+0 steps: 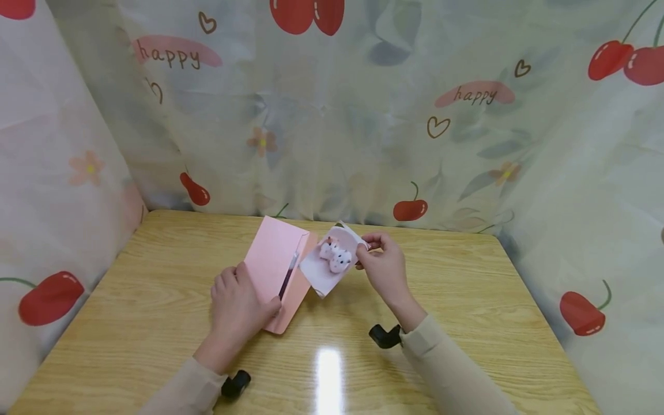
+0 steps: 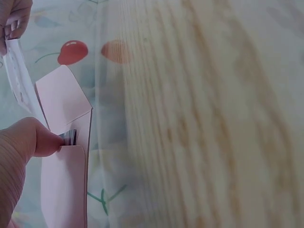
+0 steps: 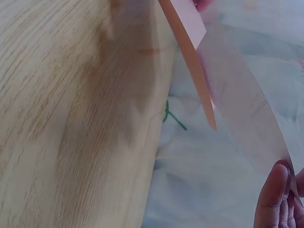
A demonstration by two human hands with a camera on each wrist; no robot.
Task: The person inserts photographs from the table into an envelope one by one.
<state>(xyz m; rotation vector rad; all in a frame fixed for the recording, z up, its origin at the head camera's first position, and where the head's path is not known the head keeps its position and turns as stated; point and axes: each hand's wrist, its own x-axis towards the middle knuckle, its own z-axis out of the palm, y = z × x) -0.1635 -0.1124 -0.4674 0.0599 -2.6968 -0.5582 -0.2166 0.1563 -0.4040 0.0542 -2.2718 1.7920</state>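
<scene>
In the head view my left hand [image 1: 236,302] grips a pink envelope [image 1: 268,251], tilted above the table, its flap [image 1: 298,294] folded out to the right. A dark and pale strip [image 1: 285,282] shows in the envelope's opening; the left wrist view has my thumb [image 2: 40,137] pressing at that opening. My right hand [image 1: 386,271] pinches the right edge of a photo [image 1: 316,274] picturing white spotted toy-like figures. Another sheet's edge shows behind its upper corner. The photo lies beside the flap, its left edge near or touching it; I cannot tell which.
Under both hands stretches a wood-grain table [image 1: 155,323]. A curtain [image 1: 337,155] printed with cherries and hearts hangs along its back and sides. Black wrist mounts [image 1: 385,336] stick out by both sleeves.
</scene>
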